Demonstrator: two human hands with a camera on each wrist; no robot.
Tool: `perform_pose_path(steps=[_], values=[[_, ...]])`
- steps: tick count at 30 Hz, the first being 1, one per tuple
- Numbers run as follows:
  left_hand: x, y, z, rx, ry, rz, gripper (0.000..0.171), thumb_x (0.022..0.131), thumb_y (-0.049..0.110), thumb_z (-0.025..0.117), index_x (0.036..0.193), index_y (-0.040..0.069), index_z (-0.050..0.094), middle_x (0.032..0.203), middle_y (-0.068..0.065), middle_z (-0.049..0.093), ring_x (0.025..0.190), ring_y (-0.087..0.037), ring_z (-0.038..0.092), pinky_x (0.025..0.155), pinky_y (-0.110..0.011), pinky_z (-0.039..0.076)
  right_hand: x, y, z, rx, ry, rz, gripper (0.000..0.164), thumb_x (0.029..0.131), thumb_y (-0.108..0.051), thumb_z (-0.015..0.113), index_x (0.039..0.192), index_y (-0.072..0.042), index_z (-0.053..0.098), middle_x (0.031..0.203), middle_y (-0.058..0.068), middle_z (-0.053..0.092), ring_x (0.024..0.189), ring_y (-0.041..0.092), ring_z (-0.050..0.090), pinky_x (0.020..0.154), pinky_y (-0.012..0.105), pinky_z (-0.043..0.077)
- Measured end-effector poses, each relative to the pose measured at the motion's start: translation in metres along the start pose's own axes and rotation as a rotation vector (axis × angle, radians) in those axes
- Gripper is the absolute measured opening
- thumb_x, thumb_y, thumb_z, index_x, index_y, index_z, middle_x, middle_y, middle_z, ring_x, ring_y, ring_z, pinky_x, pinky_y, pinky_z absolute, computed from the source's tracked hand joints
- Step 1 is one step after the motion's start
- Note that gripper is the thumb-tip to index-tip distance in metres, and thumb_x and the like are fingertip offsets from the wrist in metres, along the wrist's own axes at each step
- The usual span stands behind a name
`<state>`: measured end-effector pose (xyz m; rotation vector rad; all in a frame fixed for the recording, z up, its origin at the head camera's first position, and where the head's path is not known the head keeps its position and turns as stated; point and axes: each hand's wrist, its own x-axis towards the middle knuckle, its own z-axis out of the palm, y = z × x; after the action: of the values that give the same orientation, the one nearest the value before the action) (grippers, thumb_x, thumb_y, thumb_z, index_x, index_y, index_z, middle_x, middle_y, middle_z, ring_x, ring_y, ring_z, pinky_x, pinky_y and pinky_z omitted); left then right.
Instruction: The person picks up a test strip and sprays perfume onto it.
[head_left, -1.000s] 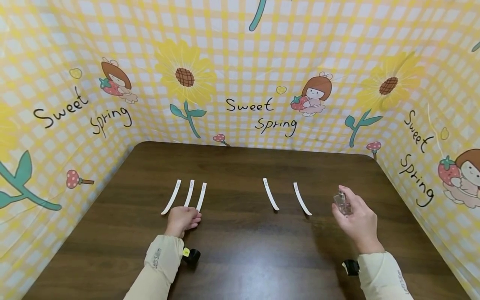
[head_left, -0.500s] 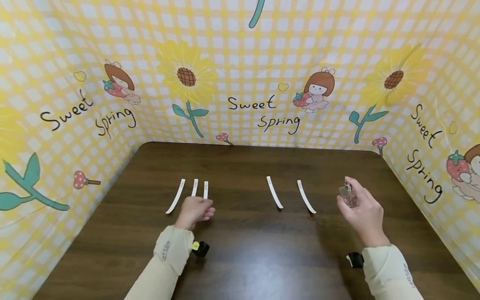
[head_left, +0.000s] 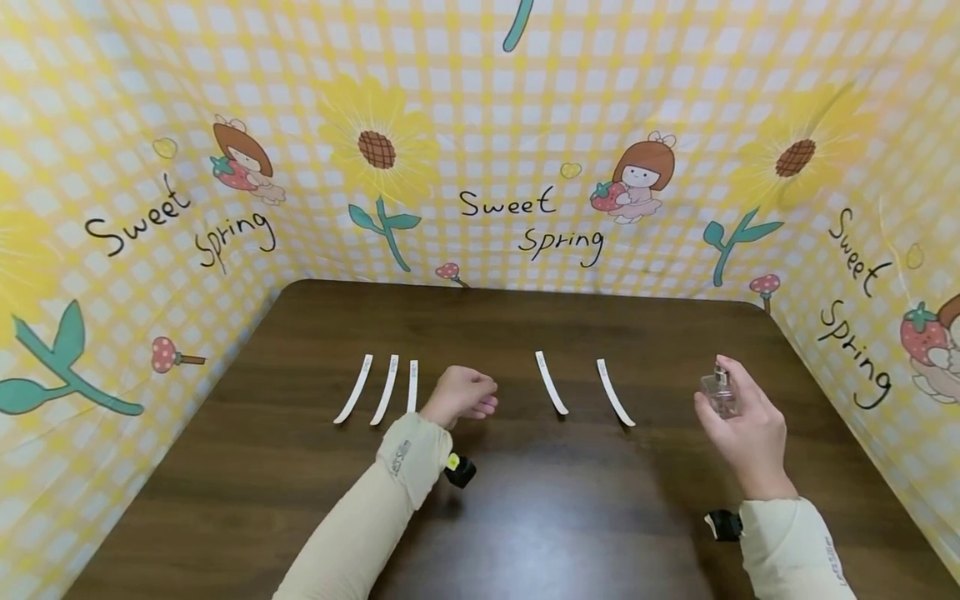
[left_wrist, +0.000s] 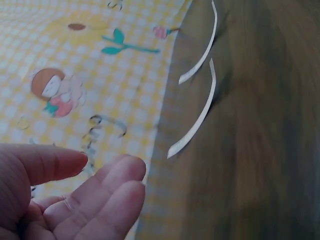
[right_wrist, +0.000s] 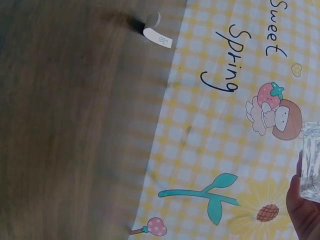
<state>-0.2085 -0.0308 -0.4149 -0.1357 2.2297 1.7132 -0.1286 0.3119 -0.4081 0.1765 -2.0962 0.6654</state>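
Observation:
My right hand [head_left: 750,442] holds a clear glass perfume bottle [head_left: 723,403] above the table's right side, the index finger up at its sprayer. Part of that bottle [right_wrist: 311,167] shows at the edge of the right wrist view. Between the two groups of paper strips, my left hand [head_left: 461,393] hovers with relaxed fingers. In the left wrist view, nothing lies between its thumb and fingertips [left_wrist: 131,167]. Three curved white strips lie to its left: an outer strip [head_left: 354,389], a middle strip [head_left: 385,390] and an inner strip [head_left: 413,385], whose lower end the sleeve hides.
Two more paper strips lie right of centre, one nearer the left hand [head_left: 551,383] and one farther right [head_left: 616,392]. All rest on a dark wooden table [head_left: 480,333]. A yellow checked cloth [head_left: 495,150] with printed flowers walls in its back and sides.
My left hand has moved right, away from the left group of strips, uncovering the middle one. The right hand with the perfume bottle has shifted slightly right.

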Motion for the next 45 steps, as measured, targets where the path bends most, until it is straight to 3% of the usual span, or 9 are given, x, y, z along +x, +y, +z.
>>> perform_pose_path(steps=[7,12,15,20,24,26,30,37,45], values=[[0.031,-0.009,0.039,-0.067,-0.116,-0.039,0.026,0.086,0.002,0.064,0.108,-0.01,0.061,0.075,-0.018,0.069,0.055,-0.015,0.065,0.056,-0.03,0.057,-0.001,0.002,0.0,0.003,0.017,0.025,0.05,0.069,-0.009,0.069,0.118,-0.002,0.061,0.09,0.024,0.066,0.07,0.034,0.061,0.061,0.045,0.043],[0.035,0.0,0.056,-0.064,-0.12,-0.053,0.028,0.084,0.001,0.064,0.11,-0.009,0.058,0.075,-0.018,0.068,0.053,-0.016,0.064,0.051,-0.026,0.055,0.002,0.004,-0.003,0.03,0.027,0.025,0.05,0.07,-0.009,0.071,0.119,-0.003,0.061,0.091,0.022,0.067,0.077,-0.013,0.05,0.066,0.015,0.04],[0.031,0.008,0.063,-0.041,-0.108,-0.056,0.022,0.085,-0.001,0.061,0.106,-0.009,0.058,0.073,-0.017,0.067,0.05,-0.012,0.061,0.049,-0.022,0.053,0.003,0.005,-0.003,0.037,0.037,0.015,0.049,0.072,-0.013,0.071,0.119,-0.002,0.061,0.093,0.023,0.067,0.083,-0.026,0.038,0.069,0.008,0.036],[0.031,0.011,0.07,-0.009,-0.107,-0.048,0.009,0.086,-0.004,0.059,0.094,-0.008,0.061,0.061,-0.008,0.06,0.045,-0.009,0.056,0.044,-0.018,0.049,0.002,0.009,-0.003,0.038,0.066,0.008,0.047,0.079,-0.026,0.072,0.119,-0.002,0.061,0.091,0.023,0.067,0.072,-0.003,0.053,0.066,0.016,0.039],[0.035,0.008,0.073,-0.004,-0.104,-0.102,0.006,0.087,-0.002,0.061,0.082,-0.003,0.057,0.056,-0.006,0.057,0.042,-0.009,0.054,0.042,-0.018,0.048,0.0,0.012,-0.004,0.03,0.076,0.005,0.048,0.08,-0.027,0.071,0.119,-0.001,0.061,0.092,0.024,0.066,0.066,0.03,0.056,0.065,0.021,0.04],[0.037,0.006,0.075,-0.018,-0.116,-0.13,0.01,0.087,-0.001,0.059,0.079,-0.001,0.054,0.055,-0.007,0.057,0.041,-0.009,0.054,0.041,-0.018,0.048,-0.001,0.014,-0.005,0.024,0.078,0.004,0.048,0.08,-0.027,0.071,0.119,-0.001,0.061,0.091,0.025,0.066,0.065,0.035,0.057,0.064,0.022,0.04],[0.046,0.002,0.079,-0.038,-0.144,-0.165,0.009,0.088,-0.002,0.055,0.079,-0.002,0.054,0.054,-0.008,0.058,0.04,-0.009,0.054,0.039,-0.017,0.047,-0.002,0.017,-0.008,0.01,0.074,0.01,0.048,0.078,-0.021,0.072,0.119,-0.001,0.06,0.086,0.025,0.066,0.064,0.036,0.056,0.061,0.023,0.04],[0.063,-0.011,0.089,0.099,-0.148,-0.166,0.016,0.085,-0.002,0.054,0.071,-0.007,0.061,0.048,-0.007,0.057,0.036,-0.01,0.053,0.036,-0.018,0.045,-0.004,0.02,-0.013,-0.003,0.058,0.036,0.051,0.072,-0.012,0.073,0.12,-0.001,0.06,0.083,0.025,0.065,0.064,0.035,0.056,0.06,0.026,0.039],[0.063,-0.014,0.101,0.145,-0.166,-0.143,0.022,0.088,0.007,0.065,0.071,-0.007,0.067,0.042,-0.006,0.053,0.033,-0.01,0.05,0.032,-0.018,0.041,-0.006,0.02,-0.018,-0.02,0.054,0.039,0.051,0.072,-0.012,0.072,0.12,-0.002,0.06,0.082,0.026,0.065,0.063,0.039,0.057,0.058,0.034,0.038]])
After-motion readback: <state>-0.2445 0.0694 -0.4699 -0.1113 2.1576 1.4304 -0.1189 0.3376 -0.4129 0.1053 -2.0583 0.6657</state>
